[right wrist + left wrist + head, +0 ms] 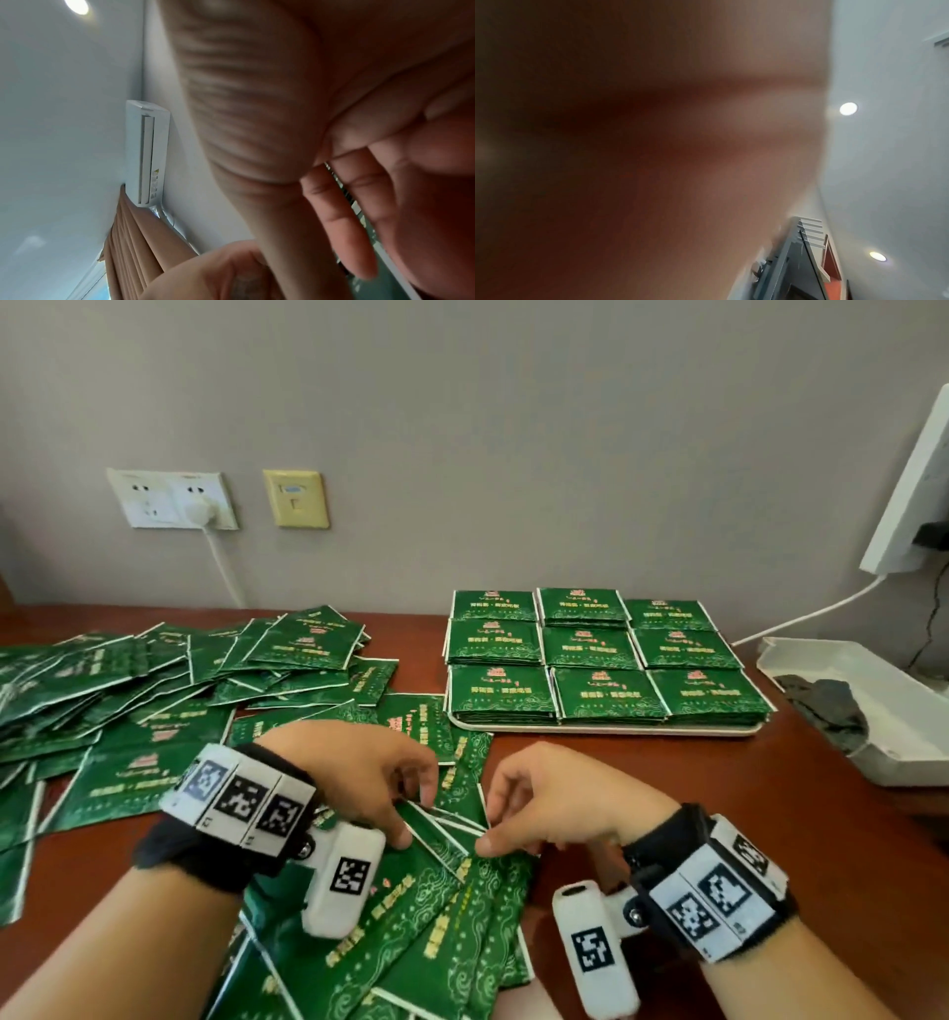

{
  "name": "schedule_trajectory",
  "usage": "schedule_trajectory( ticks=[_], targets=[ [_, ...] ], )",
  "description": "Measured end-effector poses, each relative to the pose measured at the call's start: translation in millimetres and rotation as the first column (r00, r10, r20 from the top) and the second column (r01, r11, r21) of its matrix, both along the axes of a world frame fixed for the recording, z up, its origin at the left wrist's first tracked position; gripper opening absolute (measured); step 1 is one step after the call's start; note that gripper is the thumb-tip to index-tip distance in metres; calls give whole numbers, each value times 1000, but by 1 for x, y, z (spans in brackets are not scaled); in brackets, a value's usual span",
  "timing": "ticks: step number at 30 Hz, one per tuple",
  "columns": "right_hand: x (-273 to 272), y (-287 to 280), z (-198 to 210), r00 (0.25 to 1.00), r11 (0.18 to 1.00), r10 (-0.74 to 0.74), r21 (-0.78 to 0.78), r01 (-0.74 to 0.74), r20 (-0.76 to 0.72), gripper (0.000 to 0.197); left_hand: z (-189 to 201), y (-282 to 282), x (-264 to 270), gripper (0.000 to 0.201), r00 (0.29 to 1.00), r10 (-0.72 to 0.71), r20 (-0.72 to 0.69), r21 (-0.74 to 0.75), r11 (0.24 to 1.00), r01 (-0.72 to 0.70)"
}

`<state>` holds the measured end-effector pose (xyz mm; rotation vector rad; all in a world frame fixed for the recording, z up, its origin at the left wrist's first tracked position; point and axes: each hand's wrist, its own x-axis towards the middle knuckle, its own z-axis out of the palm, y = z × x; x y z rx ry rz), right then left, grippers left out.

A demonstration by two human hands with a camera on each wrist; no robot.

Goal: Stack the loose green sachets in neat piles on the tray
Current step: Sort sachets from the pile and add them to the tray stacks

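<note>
At the near edge of the wooden table (770,814), I am working both hands into a fan of loose green sachets (452,819) that are lying just in front of me. I am pinching the fan's white-edged corners with my left hand (359,783), thumb below and fingers curled over the top, while my right hand (544,803) is closing thumb and forefinger on the same bundle from the other side, so both grips are clamped on sachets and neither is free. Long axes of the fanned packets are running slantwise, from near my left forearm up toward the right, and I am judging that they will need squaring before they travel. Beyond my right hand (the nearer of the two to the goal) the white tray (606,727) is sitting farther back and to the right, well apart from the bundle, already carrying nine neat green piles (590,649) in three rows. A larger heap of unsorted sachets (154,670) is sprawling across the table's left side. My wrist cameras are showing little beyond skin, ceiling and a wall-mounted air conditioner (148,152).
</note>
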<state>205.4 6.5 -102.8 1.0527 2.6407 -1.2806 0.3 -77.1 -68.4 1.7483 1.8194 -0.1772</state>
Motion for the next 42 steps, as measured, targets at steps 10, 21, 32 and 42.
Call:
schedule_trajectory(
  ticks=[10,21,32,42],
  targets=[
    [-4,-13,-16,998,998,47,27,-48,44,44,-9,-13,-3,26,999,-46,7,13,999,46],
    [-3,-4,-21,974,996,-67,-77,51,-217,18,-13,-18,-22,13,909,-105,402,152,987,47],
    [13,20,0,592,697,-649,-685,211,-478,14,-31,9,-22,21,279,105,954,156,623,-766],
    [28,35,1,600,726,-593,-679,108,-538,58,-34,0,-35,51,606,191,772,297,735,-610]
  ],
)
